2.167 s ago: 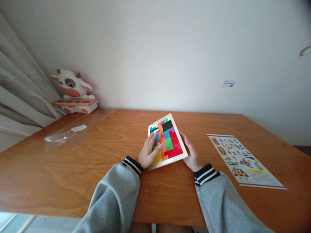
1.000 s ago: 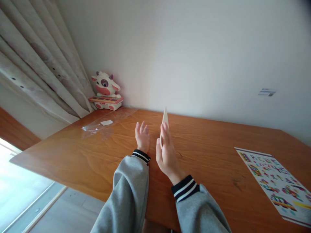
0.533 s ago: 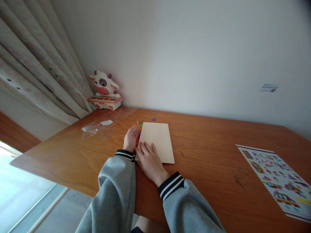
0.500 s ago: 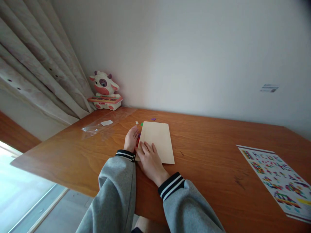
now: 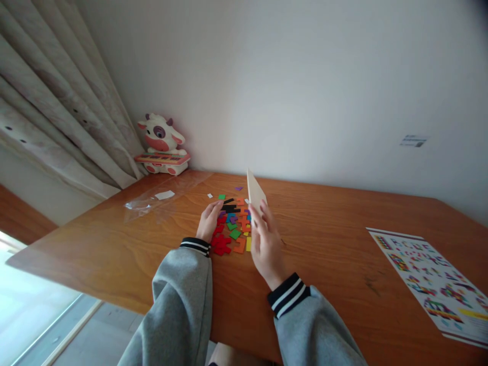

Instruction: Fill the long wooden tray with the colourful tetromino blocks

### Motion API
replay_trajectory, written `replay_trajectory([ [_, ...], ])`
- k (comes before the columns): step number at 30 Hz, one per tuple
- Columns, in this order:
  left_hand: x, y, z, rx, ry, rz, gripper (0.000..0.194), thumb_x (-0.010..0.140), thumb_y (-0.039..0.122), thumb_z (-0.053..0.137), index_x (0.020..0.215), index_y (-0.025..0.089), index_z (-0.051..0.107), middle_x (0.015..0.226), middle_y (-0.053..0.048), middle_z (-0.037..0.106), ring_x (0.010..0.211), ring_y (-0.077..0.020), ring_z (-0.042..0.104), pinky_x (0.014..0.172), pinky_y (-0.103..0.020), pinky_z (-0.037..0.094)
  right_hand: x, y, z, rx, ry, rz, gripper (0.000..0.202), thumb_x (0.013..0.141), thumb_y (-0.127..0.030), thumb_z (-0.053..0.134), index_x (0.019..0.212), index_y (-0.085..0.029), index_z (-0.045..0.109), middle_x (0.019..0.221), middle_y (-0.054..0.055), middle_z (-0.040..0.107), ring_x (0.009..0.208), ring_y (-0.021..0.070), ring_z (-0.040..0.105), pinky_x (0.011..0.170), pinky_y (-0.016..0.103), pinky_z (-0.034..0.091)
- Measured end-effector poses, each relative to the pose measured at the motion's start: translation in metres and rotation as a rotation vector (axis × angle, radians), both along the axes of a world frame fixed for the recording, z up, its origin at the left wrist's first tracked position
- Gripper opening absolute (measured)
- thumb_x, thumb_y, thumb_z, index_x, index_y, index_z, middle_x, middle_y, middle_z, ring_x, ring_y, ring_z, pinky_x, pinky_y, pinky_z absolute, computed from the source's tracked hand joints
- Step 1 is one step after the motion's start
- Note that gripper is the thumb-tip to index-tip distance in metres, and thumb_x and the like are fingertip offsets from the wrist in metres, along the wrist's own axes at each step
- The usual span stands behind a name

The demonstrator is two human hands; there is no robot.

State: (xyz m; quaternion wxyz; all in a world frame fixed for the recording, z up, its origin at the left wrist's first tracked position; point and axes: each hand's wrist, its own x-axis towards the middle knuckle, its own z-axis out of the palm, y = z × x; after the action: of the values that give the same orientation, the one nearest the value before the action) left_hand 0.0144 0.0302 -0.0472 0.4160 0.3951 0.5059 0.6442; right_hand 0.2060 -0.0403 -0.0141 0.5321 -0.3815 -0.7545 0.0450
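My right hand [image 5: 266,244] grips a thin pale wooden board [image 5: 255,189], which stands tilted up nearly on edge. Beneath and to its left lies a loose pile of flat coloured puzzle pieces: a red piece [image 5: 221,245], an orange piece [image 5: 239,245], a green piece [image 5: 235,234] and black strips [image 5: 230,208] among them. My left hand [image 5: 209,220] rests at the left side of the pile, fingers loosely stretched towards the pieces, with nothing seen in it. Part of the pile is hidden behind my right hand.
A clear plastic bag [image 5: 147,205] with a white label lies to the left. At the back left corner stands a toy cow with a keyboard [image 5: 163,147]. A printed picture sheet [image 5: 430,284] lies on the right of the wooden table [image 5: 324,284]. The wall borders the back.
The board lay flat over the pieces and has been lifted and turned up to the right by my right hand, so the coloured pile shows. My left hand stays near the pile's left side.
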Motion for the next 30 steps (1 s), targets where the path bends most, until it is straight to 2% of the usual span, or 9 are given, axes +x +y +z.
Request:
replay_trajectory([
  [3,0.003,-0.001,-0.001,0.017,0.137,-0.035,0.057,0.075,0.058,0.067,0.108,0.013,0.066,0.111,-0.012,0.071,0.11,-0.0271,0.064,0.101,-0.042,0.047,0.041,0.007,0.0,0.079,0.165,-0.082,0.044,0.1,-0.02,0.039,0.143,-0.024,0.044,0.15,0.013,0.042,0.14,0.0239,0.04,0.114,0.048,0.036],
  [5,0.006,-0.003,-0.002,0.049,0.301,-0.04,0.057,0.075,0.061,0.066,0.107,0.014,0.067,0.109,-0.012,0.071,0.109,-0.0274,0.064,0.102,-0.042,0.047,0.07,0.012,-0.002,0.008,0.345,-0.21,0.043,0.099,-0.027,0.044,0.141,-0.021,0.043,0.143,0.015,0.05,0.135,0.0255,0.046,0.112,0.049,0.036],
  [8,0.011,-0.009,-0.002,0.149,0.727,-0.077,0.051,0.081,0.058,0.062,0.108,0.016,0.068,0.123,-0.015,0.066,0.12,-0.0292,0.059,0.108,-0.046,0.042,0.107,0.019,-0.006,-0.166,0.572,-0.319,0.047,0.095,-0.038,0.05,0.137,-0.016,0.044,0.122,0.015,0.061,0.111,0.0251,0.062,0.099,0.046,0.047],
  [11,0.017,-0.017,-0.002,0.202,1.138,-0.188,0.055,0.082,0.059,0.06,0.119,0.019,0.066,0.139,-0.015,0.055,0.13,-0.0318,0.051,0.113,-0.051,0.036,0.132,0.024,-0.015,-0.168,0.683,-0.385,0.047,0.087,-0.04,0.059,0.127,-0.017,0.047,0.117,0.011,0.06,0.105,0.0227,0.061,0.094,0.041,0.049],
  [14,0.02,-0.021,-0.004,0.184,1.349,-0.261,0.066,0.079,0.064,0.061,0.129,0.021,0.06,0.141,-0.013,0.054,0.132,-0.0335,0.049,0.114,-0.053,0.035,0.148,0.025,-0.025,-0.224,0.709,-0.422,0.044,0.079,-0.04,0.065,0.113,-0.017,0.049,0.105,0.008,0.059,0.092,0.0206,0.061,0.084,0.038,0.051],
  [17,0.018,-0.019,-0.005,0.177,1.377,-0.264,0.068,0.08,0.064,0.06,0.132,0.021,0.057,0.142,-0.013,0.054,0.131,-0.0327,0.05,0.113,-0.051,0.037,0.161,0.024,-0.032,-0.271,0.645,-0.445,0.042,0.075,-0.043,0.068,0.104,-0.018,0.05,0.098,0.005,0.058,0.084,0.0192,0.059,0.077,0.036,0.05],
  [20,0.016,-0.015,-0.007,0.205,1.308,-0.259,0.061,0.084,0.061,0.057,0.13,0.02,0.058,0.139,-0.013,0.057,0.129,-0.0307,0.052,0.113,-0.047,0.038,0.176,0.019,-0.037,-0.38,0.465,-0.416,0.036,0.079,-0.046,0.064,0.098,-0.018,0.054,0.09,0.006,0.062,0.08,0.0196,0.059,0.076,0.035,0.048],
  [25,0.012,-0.011,-0.011,0.25,1.23,-0.251,0.046,0.086,0.054,0.057,0.116,0.021,0.066,0.128,-0.013,0.064,0.122,-0.0295,0.057,0.109,-0.047,0.042,0.199,0.006,-0.04,-0.609,0.022,-0.168,0.038,0.086,-0.045,0.056,0.11,-0.016,0.056,0.068,-0.001,0.058,0.06,0.0152,0.051,0.06,0.03,0.043],
  [30,0.009,-0.009,-0.009,0.27,1.186,-0.247,0.037,0.089,0.05,0.052,0.107,0.023,0.069,0.119,-0.012,0.069,0.115,-0.0288,0.062,0.106,-0.045,0.046,0.202,-0.007,-0.036,-0.651,-0.134,-0.007,0.03,0.088,-0.04,0.053,0.106,-0.017,0.062,0.063,-0.004,0.053,0.056,0.0127,0.047,0.057,0.027,0.039],
])
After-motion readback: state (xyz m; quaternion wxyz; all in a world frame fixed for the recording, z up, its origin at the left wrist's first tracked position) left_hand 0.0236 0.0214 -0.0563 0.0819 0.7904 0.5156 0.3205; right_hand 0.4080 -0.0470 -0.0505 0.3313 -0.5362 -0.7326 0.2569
